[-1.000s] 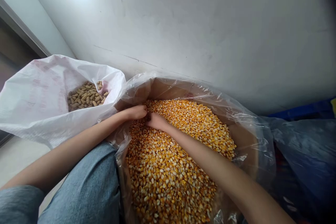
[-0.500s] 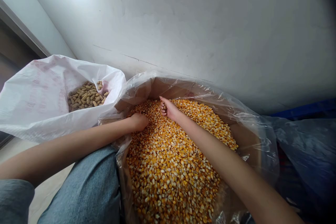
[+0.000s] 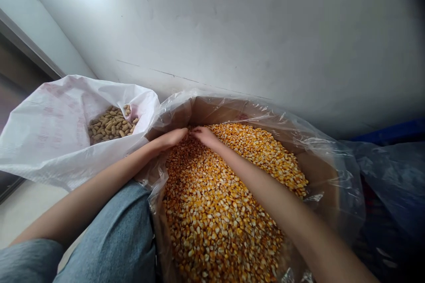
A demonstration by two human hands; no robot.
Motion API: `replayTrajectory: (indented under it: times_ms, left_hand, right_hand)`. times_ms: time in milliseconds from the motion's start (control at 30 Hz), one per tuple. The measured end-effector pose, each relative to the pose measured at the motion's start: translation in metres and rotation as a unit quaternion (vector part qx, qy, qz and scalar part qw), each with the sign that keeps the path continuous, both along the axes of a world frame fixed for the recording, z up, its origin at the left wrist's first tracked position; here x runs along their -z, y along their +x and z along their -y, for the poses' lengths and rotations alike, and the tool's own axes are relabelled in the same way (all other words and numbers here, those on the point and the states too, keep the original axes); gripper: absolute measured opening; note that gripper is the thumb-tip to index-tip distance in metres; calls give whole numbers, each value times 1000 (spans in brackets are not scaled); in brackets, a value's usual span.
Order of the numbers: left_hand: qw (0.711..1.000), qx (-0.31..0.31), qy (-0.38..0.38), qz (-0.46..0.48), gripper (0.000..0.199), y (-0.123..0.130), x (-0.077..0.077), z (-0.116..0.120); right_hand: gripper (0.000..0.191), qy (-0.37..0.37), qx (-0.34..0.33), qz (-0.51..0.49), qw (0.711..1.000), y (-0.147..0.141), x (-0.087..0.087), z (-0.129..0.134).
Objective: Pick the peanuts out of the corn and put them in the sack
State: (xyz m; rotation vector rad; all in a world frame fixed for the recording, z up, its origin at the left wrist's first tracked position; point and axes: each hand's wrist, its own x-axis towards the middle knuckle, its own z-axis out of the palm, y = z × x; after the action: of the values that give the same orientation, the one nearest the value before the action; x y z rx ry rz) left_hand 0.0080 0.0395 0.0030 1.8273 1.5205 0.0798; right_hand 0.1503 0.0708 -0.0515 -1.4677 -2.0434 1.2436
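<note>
My left hand [image 3: 170, 139] and my right hand [image 3: 203, 136] lie close together at the far side of a large heap of dried yellow corn kernels [image 3: 219, 216]. Both hands rest on the kernels, fingers pointing toward each other. I cannot tell whether either hand holds any kernels. The corn fills a cardboard box [image 3: 219, 111] lined with clear plastic [image 3: 335, 185]. To the left, a white woven sack [image 3: 49, 141] stands open, with unshelled peanuts [image 3: 113, 124] inside, just beyond my left hand.
My denim-covered knee [image 3: 109, 234] presses against the near side of the box. A white wall [image 3: 232, 31] rises behind the box and sack. Dark blue plastic sheeting [image 3: 392, 181] lies to the right, and a pale floor [image 3: 26, 212] shows at the left.
My hands were together one second ago, then apart, with my right hand farther right. Now my right hand has come back left beside my left hand, at the far side of the heap.
</note>
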Motion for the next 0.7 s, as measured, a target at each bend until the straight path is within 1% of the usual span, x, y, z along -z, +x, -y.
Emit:
replayTrajectory:
  times_ms: [33,67,133,167,200,267,333,367,400,433,467,533,567,600,633,667,700]
  left_hand:
    - [1000,-21,-2,8,43,1,2,-1]
    - [999,-41,2,8,45,2,4,-2]
    - [998,-59,24,-24,42,3,9,-4]
    - [996,-51,46,-57,38,4,11,-5]
    - [993,-31,66,-96,33,4,14,-6]
    - [982,14,95,-161,26,6,20,-8]
    - [973,38,103,-203,25,8,26,-11]
    - [971,40,103,-214,28,11,28,-13]
    - [969,38,103,-220,30,13,31,-16]
    - [969,35,104,-222,32,16,33,-18]
    - [968,35,104,-224,33,19,34,-21]
    - [969,39,106,-220,32,24,35,-26]
    - [970,40,106,-216,32,25,35,-28]
    - [971,39,106,-212,30,25,34,-29]
    - [971,39,106,-211,28,24,32,-30]
    - [971,37,106,-210,27,21,30,-30]
    - [972,34,106,-205,25,19,28,-29]
  right_hand:
    - [25,-46,12,-73,996,5,-2,-3]
    - [25,-99,25,-156,982,11,-4,-5]
    - [23,-200,51,-306,929,21,-9,-7]
    - [21,-232,62,-351,905,25,-11,-7]
    - [20,-254,74,-381,886,29,-12,-7]
    - [19,-282,96,-416,859,33,-14,-6]
    - [21,-295,110,-437,842,33,-13,-4]
    - [22,-297,116,-439,840,32,-12,-4]
    - [24,-296,125,-433,842,30,-11,-4]
    - [25,-289,139,-415,852,29,-9,-4]
    - [27,-277,157,-382,868,27,-7,-5]
    - [29,-228,182,-278,915,23,-2,-6]
    - [28,-185,177,-212,943,21,0,-7]
    - [26,-128,158,-141,969,19,2,-8]
    - [24,-64,129,-66,987,17,3,-9]
    - [22,0,97,6,995,14,5,-10]
    - [20,51,66,75,994,10,6,-10]
